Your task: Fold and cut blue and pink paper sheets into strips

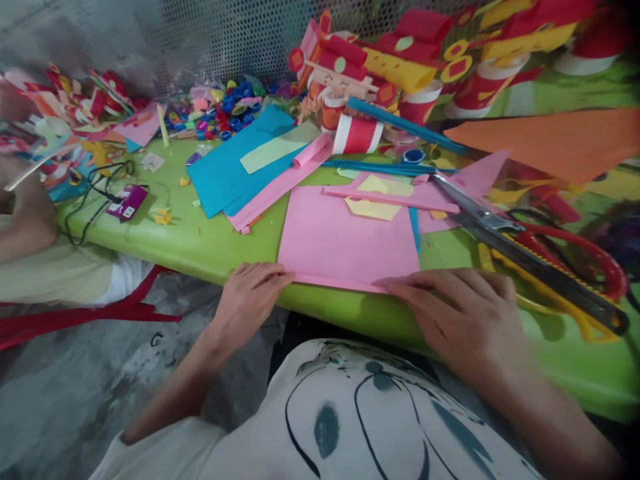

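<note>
A sheet of pink paper lies on the green table's near edge, with a narrow fold along its lower side. My left hand pinches the left end of that fold. At the right end, my right hand presses the fold between thumb and fingers. On the far part of the sheet rest a thin pink paper strip and a pale yellow paper cutout. Scissors with red handles lie just beyond my right hand, beside a long dark blade-like tool.
Blue paper and a rolled pink strip lie beyond the sheet. Red and yellow paper-cup figures stand at the back, near an orange sheet. A purple box with a cable sits left, near another person's arm.
</note>
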A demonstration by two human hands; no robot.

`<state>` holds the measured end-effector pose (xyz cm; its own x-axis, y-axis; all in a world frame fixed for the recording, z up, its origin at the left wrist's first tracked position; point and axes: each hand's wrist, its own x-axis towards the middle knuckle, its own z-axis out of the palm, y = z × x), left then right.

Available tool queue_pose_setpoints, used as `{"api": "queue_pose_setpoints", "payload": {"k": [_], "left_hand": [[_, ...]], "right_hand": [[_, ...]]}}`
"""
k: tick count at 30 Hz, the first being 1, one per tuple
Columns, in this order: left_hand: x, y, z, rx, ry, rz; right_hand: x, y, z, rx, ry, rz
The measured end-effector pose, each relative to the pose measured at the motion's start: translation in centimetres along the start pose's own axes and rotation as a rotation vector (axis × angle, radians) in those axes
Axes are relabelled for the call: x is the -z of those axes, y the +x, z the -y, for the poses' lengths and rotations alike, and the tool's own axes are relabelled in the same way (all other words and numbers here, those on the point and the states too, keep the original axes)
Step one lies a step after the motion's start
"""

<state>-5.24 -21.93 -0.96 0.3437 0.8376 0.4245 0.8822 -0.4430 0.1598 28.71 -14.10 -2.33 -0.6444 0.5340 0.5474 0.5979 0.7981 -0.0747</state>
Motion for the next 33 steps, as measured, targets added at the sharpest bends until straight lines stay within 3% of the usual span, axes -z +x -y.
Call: {"api": "queue_pose_setpoints", "payload": {"k": [8, 19, 29, 33], "left_hand": [[0.0, -2.0, -0.5, 0.099, -0.062, -0.057], [-0.7, -1.8, 0.7, 0.11, -0.063, -0.075], [-1.0, -1.0, 1.5, 0.038, 0.003, -0.078], [-1.2, -1.0, 1.1, 0.092, -0.034, -0.101]], "right_hand": [[1.0, -1.2, -0.3, 0.123, 0.031, 0.084], [-0.5, -2.6, -1.1, 0.04, 0.06, 0.025], [-0.2, -2.3, -0.8, 0.023, 0.057, 0.034], [0.0, -2.3, -0.6, -0.025, 0.084, 0.031]]}}
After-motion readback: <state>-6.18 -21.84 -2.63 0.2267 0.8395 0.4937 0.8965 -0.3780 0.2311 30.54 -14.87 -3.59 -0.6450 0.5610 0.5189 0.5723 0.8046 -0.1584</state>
